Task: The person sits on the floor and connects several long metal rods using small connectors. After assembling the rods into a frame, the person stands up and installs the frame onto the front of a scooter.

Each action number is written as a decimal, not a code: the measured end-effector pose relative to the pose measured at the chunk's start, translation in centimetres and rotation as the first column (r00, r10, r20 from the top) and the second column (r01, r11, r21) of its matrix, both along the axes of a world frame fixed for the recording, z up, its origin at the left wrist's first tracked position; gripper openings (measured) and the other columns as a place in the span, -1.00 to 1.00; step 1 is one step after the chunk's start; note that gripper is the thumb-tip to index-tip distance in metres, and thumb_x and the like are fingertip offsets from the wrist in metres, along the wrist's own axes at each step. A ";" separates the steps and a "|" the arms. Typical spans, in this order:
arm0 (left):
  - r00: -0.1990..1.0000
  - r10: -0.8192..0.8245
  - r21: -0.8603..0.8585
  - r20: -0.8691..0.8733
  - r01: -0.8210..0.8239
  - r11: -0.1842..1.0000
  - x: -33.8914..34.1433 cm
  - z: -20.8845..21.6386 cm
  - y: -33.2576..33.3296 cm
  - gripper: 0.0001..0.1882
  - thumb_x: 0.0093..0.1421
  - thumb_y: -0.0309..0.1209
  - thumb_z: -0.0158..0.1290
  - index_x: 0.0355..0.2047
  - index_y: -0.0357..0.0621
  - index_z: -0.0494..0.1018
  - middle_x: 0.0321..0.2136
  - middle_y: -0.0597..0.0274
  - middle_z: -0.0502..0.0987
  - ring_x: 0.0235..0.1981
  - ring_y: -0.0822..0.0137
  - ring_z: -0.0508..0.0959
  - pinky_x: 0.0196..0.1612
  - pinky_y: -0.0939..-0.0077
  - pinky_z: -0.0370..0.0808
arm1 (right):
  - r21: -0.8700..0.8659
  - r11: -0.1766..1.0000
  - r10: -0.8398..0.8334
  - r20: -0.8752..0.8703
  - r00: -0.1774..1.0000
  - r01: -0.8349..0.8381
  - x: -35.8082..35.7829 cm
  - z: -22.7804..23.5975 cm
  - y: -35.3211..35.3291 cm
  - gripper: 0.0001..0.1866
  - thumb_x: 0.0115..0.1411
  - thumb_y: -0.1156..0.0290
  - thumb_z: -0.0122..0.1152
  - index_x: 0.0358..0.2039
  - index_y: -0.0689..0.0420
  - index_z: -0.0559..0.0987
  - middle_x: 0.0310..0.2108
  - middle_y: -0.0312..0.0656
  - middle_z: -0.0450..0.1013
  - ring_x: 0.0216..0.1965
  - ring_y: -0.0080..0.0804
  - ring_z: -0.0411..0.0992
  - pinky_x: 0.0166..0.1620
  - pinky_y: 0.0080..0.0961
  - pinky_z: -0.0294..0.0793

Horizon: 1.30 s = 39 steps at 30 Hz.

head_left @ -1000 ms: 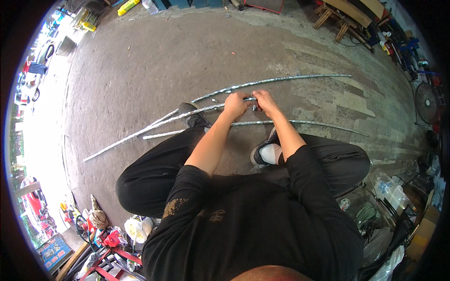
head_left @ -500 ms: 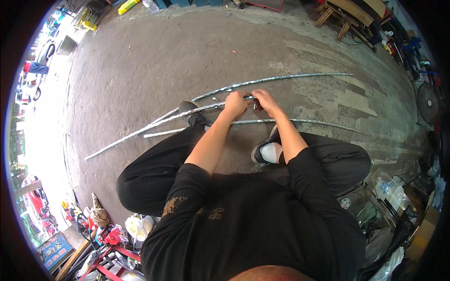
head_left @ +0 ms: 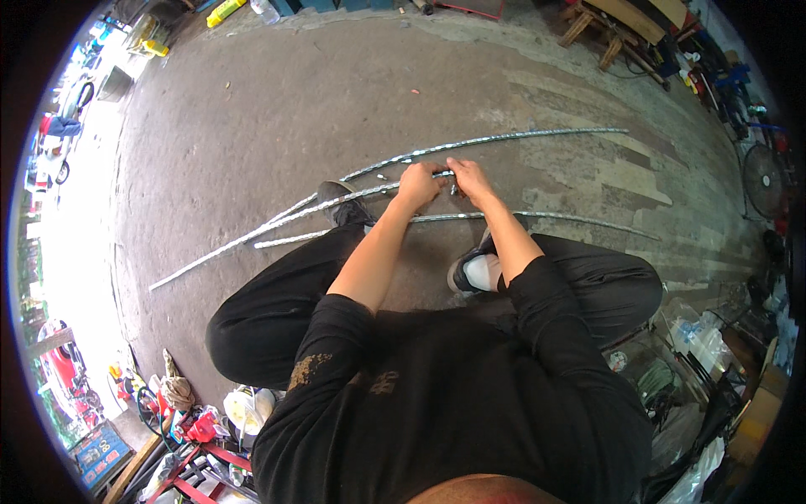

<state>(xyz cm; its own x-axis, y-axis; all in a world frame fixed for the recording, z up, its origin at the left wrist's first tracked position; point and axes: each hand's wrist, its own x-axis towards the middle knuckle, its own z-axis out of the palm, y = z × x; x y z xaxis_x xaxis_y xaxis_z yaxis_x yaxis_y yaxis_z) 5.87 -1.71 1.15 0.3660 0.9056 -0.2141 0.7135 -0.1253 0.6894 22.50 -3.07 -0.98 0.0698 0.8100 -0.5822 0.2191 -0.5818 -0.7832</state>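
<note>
— Silvery metal, is that what the hands are on?

— Yes. From the head view, three long metal rods lie on the grey concrete floor (head_left: 252, 109). The left hand (head_left: 417, 183) and the right hand (head_left: 468, 178) meet at the right end of the middle rod (head_left: 277, 223), which runs from there down to the near left.

— How are the fingers set?

— The left hand's fingers are curled and pressed together around the rod's end. The right hand's fingertips pinch something small and dark at that same end; what it is I cannot tell, it is too small. The two hands are just beside each other, almost touching.

— And the other rods?

— The far rod (head_left: 520, 136) curves past the hands and reaches well to the right. The near rod (head_left: 571, 218) passes under the forearms, between the hands and the person's knees, and ends at the right.

— Where is the person?

— Crouched, in black sleeves and black trousers. A black shoe (head_left: 340, 202) stands near the left hand, touching the middle rod, and a shoe with a white heel (head_left: 480, 270) sits under the right forearm.

— Anything around?

— A standing fan (head_left: 764, 181) at the far right, wooden stools (head_left: 613, 25) at the far edge, and red tools (head_left: 197, 428) at the near left.
</note>
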 end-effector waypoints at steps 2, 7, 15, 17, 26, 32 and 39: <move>1.000 0.011 -0.001 -0.001 -0.011 1.000 0.1 -0.2 -0.1 -0.64 0.04 -0.25 0.25 -0.12 0.02 0.64 -0.23 0.00 0.64 -0.19 0.00 0.62 -0.08 0.20 0.53 | 0.012 1.000 -0.009 -0.092 0.996 0.010 0.2 0.6 -0.3 -0.61 0.26 0.19 0.14 -0.11 0.28 0.56 -0.40 -0.19 0.51 -0.42 -0.45 0.43 -0.38 -0.45 0.41; 1.000 0.004 -0.003 0.008 -0.004 1.000 0.3 0.1 0.0 -0.63 0.03 -0.25 0.26 -0.12 0.03 0.64 -0.23 0.01 0.64 -0.19 -0.01 0.62 -0.08 0.20 0.53 | 0.212 0.974 -0.040 -0.154 0.987 0.073 0.1 -0.5 -0.8 -0.59 0.29 0.08 0.12 -0.23 0.25 0.59 -0.46 -0.18 0.47 -0.50 -0.48 0.39 -0.48 -0.46 0.36; 0.999 0.007 0.066 0.033 -0.009 0.998 -0.1 -1.1 -0.1 -0.64 0.02 -0.28 0.27 -0.13 0.01 0.64 -0.25 0.01 0.64 -0.19 -0.02 0.62 -0.09 0.20 0.53 | 0.071 0.994 -0.067 -0.264 0.962 0.088 0.6 0.6 -0.6 -0.68 0.29 0.19 0.10 -0.15 0.18 0.58 -0.45 -0.27 0.45 -0.52 -0.55 0.37 -0.49 -0.53 0.35; 0.999 0.003 0.039 0.034 -0.004 0.999 0.0 -1.1 -0.1 -0.65 0.02 -0.29 0.27 -0.14 0.00 0.64 -0.24 0.00 0.64 -0.19 -0.02 0.62 -0.08 0.20 0.53 | 0.163 0.986 0.002 -0.230 0.973 0.036 0.4 -0.1 -0.3 -0.68 0.30 0.18 0.08 -0.16 0.18 0.58 -0.48 -0.30 0.43 -0.53 -0.55 0.36 -0.53 -0.52 0.33; 1.000 0.015 0.028 0.024 -0.015 0.999 -0.1 -0.3 -0.2 -0.66 0.02 -0.32 0.25 -0.14 -0.02 0.64 -0.23 0.01 0.64 -0.18 -0.03 0.62 -0.07 0.21 0.53 | 0.089 0.995 -0.012 -0.248 0.969 0.035 0.6 1.0 -0.5 -0.68 0.34 0.21 0.03 -0.08 0.17 0.55 -0.45 -0.31 0.44 -0.48 -0.58 0.37 -0.48 -0.52 0.36; 0.999 0.001 0.033 0.045 -0.003 0.999 -0.1 -0.3 -0.2 -0.65 0.02 -0.33 0.25 -0.14 -0.06 0.63 -0.21 -0.01 0.63 -0.19 -0.02 0.62 -0.07 0.21 0.53 | -0.062 0.998 0.012 -0.149 0.989 -0.022 0.0 1.1 0.0 -0.70 0.34 0.26 0.02 -0.14 0.21 0.58 -0.41 -0.29 0.47 -0.49 -0.56 0.36 -0.43 -0.52 0.37; 0.999 -0.021 0.084 0.031 0.018 0.996 -0.1 -0.8 -0.1 -0.65 0.02 -0.33 0.25 -0.14 -0.06 0.64 -0.22 0.00 0.63 -0.19 -0.02 0.62 -0.06 0.22 0.53 | 0.179 0.984 0.033 -0.208 0.978 0.005 0.0 0.5 -0.3 -0.69 0.35 0.21 0.02 -0.19 0.21 0.57 -0.49 -0.31 0.43 -0.51 -0.55 0.35 -0.47 -0.54 0.33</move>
